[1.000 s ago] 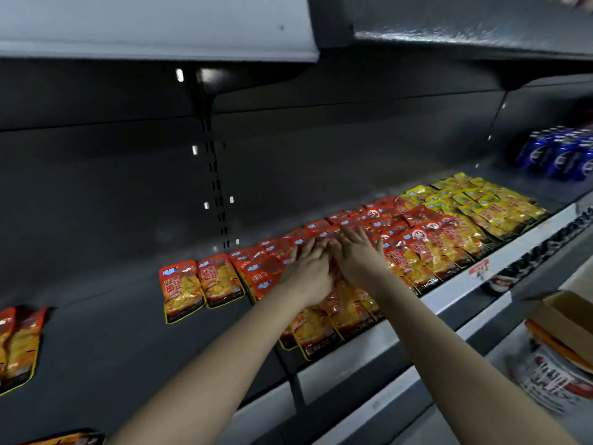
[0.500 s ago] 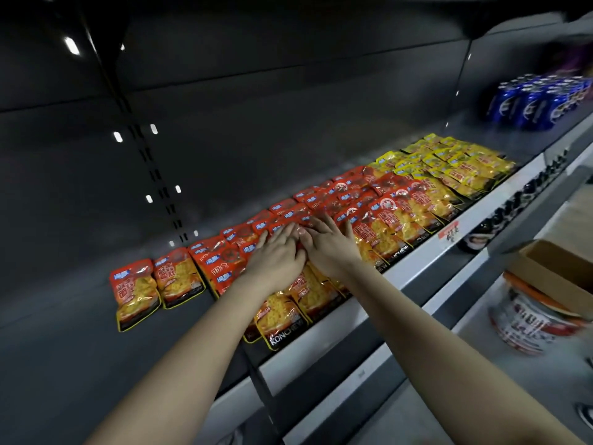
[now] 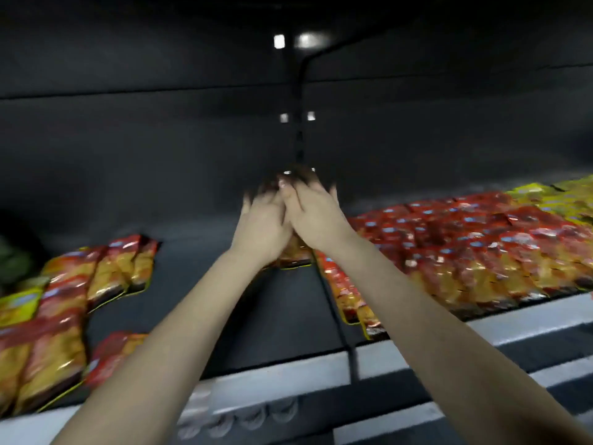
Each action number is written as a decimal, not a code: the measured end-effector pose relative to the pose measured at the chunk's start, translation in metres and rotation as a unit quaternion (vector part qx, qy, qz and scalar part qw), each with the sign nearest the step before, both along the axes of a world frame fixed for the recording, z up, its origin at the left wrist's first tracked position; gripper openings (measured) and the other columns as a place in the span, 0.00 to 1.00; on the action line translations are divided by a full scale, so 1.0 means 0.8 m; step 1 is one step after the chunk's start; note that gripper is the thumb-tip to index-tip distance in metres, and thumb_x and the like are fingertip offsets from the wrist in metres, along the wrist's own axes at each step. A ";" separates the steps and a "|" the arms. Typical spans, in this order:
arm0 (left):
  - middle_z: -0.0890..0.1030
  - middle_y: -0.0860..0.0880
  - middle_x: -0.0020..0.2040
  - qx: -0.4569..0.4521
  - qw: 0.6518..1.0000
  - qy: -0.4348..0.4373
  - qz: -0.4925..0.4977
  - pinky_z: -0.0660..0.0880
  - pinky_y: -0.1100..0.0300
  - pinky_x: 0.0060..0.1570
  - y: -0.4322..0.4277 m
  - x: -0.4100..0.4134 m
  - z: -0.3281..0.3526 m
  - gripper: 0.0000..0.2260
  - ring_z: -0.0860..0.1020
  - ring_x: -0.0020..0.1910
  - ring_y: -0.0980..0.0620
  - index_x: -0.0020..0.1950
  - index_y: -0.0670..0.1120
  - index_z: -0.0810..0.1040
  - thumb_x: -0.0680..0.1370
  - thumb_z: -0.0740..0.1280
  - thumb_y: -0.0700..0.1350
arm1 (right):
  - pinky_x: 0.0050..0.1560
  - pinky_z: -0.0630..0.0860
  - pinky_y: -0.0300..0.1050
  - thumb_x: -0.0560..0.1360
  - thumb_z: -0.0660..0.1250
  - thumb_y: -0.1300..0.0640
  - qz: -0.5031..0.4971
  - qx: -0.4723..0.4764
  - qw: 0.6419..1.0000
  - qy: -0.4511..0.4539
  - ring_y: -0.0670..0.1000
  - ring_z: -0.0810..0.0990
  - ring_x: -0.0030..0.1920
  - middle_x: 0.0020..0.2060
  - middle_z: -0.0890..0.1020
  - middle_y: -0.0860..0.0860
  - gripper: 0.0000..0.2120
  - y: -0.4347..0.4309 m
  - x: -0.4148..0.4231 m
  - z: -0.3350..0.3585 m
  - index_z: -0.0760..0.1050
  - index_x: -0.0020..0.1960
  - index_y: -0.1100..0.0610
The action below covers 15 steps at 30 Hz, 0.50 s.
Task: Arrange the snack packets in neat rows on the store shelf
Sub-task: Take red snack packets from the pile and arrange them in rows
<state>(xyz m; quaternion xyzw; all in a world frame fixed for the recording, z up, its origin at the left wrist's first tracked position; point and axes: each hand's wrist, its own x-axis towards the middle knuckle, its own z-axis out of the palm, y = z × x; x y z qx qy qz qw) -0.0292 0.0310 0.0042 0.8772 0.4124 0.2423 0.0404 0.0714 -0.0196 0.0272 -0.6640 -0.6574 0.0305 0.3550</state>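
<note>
Since half a second ago the view has swung left, and both grips have left the middle of the red block. The left grip (image 3: pixel 261 228) and right grip (image 3: pixel 316 216) now sit side by side, touching, past the block's left end. They are in front of the slotted upright (image 3: pixel 300 136) at the back of the shelf (image 3: pixel 256 309). More packets have come into view at the left: a back cluster (image 3: pixel 112 271) and a front pile (image 3: pixel 41 351), both well apart from the block.

Motion blur smears the whole frame. The fingers (image 3: pixel 321 195) point toward the back wall and dissolve into dark streaks, so I cannot tell whether either grip is open or closed on anything. An orange-and-yellow snack packet (image 3: pixel 293 260) shows only its lower edge beneath the two wrists. It is unclear whether it is lifted or lies on the shelf, and whether it is one packet or more. The print on the packets is unreadable. The front pile is cut by the left edge, and a green shape (image 3: pixel 12 261) at the far left is too dim to identify. Pale round shapes (image 3: pixel 250 419) below the white price rail (image 3: pixel 282 377) are too blurred to name.

The shelf carries the red block (image 3: pixel 465 248) in overlapping rows to the right of the grips, reaching the front edge. Yellow packets (image 3: pixel 568 200) lie just beyond it at the far right, cut by the frame.
</note>
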 end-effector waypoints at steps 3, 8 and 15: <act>0.63 0.44 0.74 -0.014 0.996 0.015 0.088 0.50 0.46 0.73 0.003 -0.082 -0.013 0.22 0.58 0.74 0.43 0.75 0.43 0.58 0.81 0.51 0.46 | 0.74 0.53 0.54 0.82 0.49 0.50 0.086 -0.013 0.996 0.033 0.51 0.59 0.74 0.74 0.60 0.53 0.19 0.024 -0.061 -0.020 0.67 0.70 0.52; 0.54 0.49 0.78 -0.043 0.969 -0.009 0.243 0.45 0.49 0.74 -0.010 -0.234 -0.028 0.23 0.50 0.77 0.49 0.77 0.45 0.52 0.82 0.51 0.46 | 0.70 0.57 0.43 0.82 0.49 0.49 0.219 -0.079 0.973 0.014 0.52 0.60 0.73 0.76 0.53 0.50 0.21 0.050 -0.194 -0.043 0.63 0.72 0.54; 0.53 0.49 0.78 -0.076 0.940 0.001 0.333 0.45 0.48 0.74 -0.040 -0.351 -0.040 0.24 0.50 0.77 0.47 0.77 0.47 0.52 0.82 0.52 0.48 | 0.73 0.57 0.46 0.79 0.58 0.56 0.274 -0.154 0.948 -0.046 0.55 0.57 0.74 0.75 0.57 0.56 0.23 0.084 -0.289 -0.075 0.61 0.73 0.57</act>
